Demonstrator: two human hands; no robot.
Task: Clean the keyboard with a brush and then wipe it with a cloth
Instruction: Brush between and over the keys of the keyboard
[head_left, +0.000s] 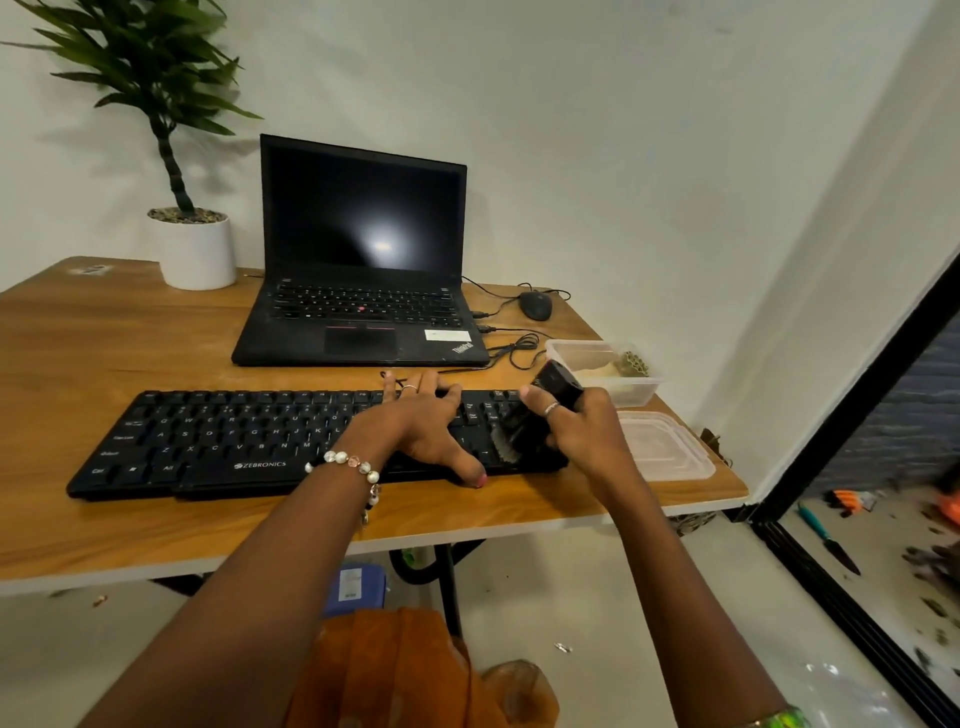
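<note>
Laptop (358, 291), mouse (535, 305), potted plant (192, 244) — on table (104, 364).

A black keyboard (249, 441) with white lettering lies on a wood-grain table (104, 353); beyond it, a black laptop (358, 270), a white pot (197, 254) with green leaves, near an orange cloth (395, 670).

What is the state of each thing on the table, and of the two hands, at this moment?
keyboard: flat on the table, being brushed at its right end.
brush: gripped, bristles down on the keys.
right hand: grips the brush.
left hand: spread flat, pressing on the keyboard.
laptop: lid open, screen dark.
plastic container: open, without lid.
lid: lying beside the container.
mouse: untouched, cable attached.
</note>
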